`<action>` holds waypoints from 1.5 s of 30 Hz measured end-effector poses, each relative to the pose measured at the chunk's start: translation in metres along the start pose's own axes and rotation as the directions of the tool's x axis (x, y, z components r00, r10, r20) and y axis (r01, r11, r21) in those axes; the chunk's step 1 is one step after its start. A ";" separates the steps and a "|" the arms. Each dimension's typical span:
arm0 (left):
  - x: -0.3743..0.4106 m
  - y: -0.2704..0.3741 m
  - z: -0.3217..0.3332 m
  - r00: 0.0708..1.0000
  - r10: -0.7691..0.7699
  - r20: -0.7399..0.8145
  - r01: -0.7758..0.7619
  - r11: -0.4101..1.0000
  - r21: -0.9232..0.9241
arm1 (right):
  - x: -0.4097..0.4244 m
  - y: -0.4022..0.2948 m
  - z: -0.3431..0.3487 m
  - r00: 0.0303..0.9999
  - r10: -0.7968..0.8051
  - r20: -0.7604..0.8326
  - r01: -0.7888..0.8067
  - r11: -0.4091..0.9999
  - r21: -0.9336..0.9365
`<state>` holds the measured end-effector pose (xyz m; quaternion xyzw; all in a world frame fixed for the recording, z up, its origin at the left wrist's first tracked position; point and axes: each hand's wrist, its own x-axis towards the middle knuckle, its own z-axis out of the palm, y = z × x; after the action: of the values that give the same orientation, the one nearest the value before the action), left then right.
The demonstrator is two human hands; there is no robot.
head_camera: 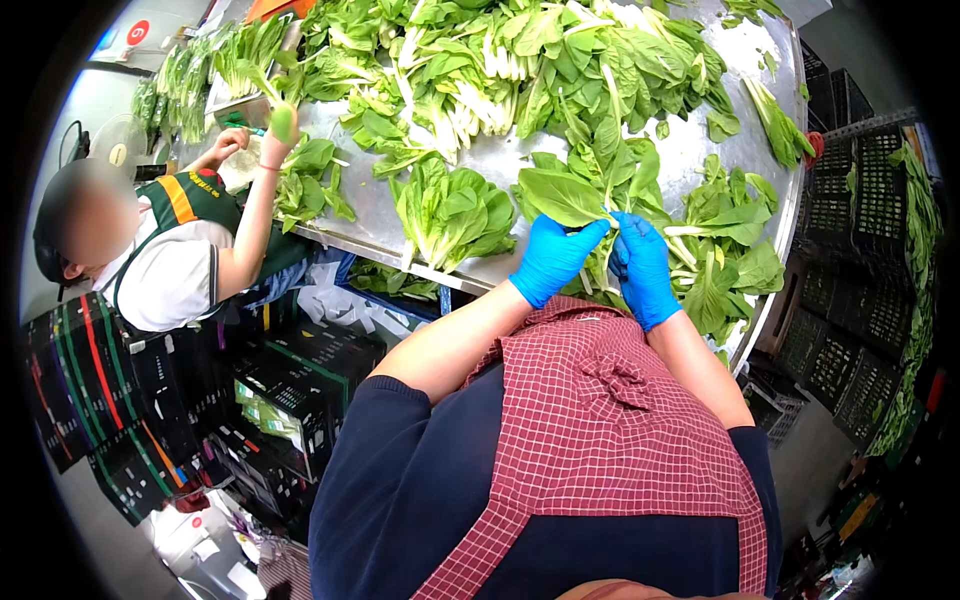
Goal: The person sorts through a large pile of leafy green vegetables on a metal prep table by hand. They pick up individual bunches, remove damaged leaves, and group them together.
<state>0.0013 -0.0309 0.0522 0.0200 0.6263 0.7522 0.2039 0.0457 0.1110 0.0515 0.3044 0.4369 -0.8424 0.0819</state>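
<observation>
Both of my hands wear blue gloves and meet over the near edge of the metal table [487, 271]. My left hand [559, 255] pinches the stalk end of a broad green leaf [564, 196], which points away to the left. Close beside it, my right hand [643, 262] has its fingers closed around the pale stalks of leafy greens; how many stalks it holds is hidden. A bunch of leafy greens [454, 214] lies left of my hands. More loose greens [731, 225] lie to their right, and a large heap of leafy greens [525, 67] covers the far side.
At the left, a co-worker [180, 232] in a green apron handles greens beside a scale [244, 112]. Black plastic crates [292, 390] stand stacked at lower left, with more black crates [855, 195] at the right. A blue crate [446, 300] with greens sits below the table edge.
</observation>
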 end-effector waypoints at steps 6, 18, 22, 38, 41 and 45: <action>-0.017 -0.001 -0.009 0.993 0.101 -0.063 -0.091 0.985 0.146 | 0.004 0.004 0.009 0.998 0.002 0.064 0.001 0.999 -0.045; -0.053 0.055 -0.097 0.997 -0.016 -0.081 0.045 0.927 0.373 | 0.038 -0.001 -0.061 0.986 -0.046 -0.158 -0.054 0.815 -0.577; -0.058 0.054 -0.176 0.982 -0.130 -0.139 0.187 0.538 0.822 | 0.027 -0.002 -0.083 0.887 -0.459 0.062 0.154 0.166 -0.974; -0.047 0.069 -0.185 0.960 -0.012 -0.280 0.273 0.253 0.928 | 0.037 0.008 -0.106 0.802 -0.212 0.558 0.440 -0.422 -0.793; -0.028 0.071 -0.159 0.986 0.165 -0.037 -0.014 0.296 0.955 | 0.037 0.008 -0.121 0.786 -0.213 0.580 0.437 -0.472 -0.766; 0.033 0.059 -0.113 0.909 0.246 0.336 -0.357 0.045 0.933 | 0.036 0.007 -0.123 0.802 -0.204 0.561 0.408 -0.498 -0.765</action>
<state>-0.0778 -0.1336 0.0761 0.3111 0.9347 0.1720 0.0032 0.0735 0.2083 -0.0276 -0.1028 0.9871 -0.1096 0.0550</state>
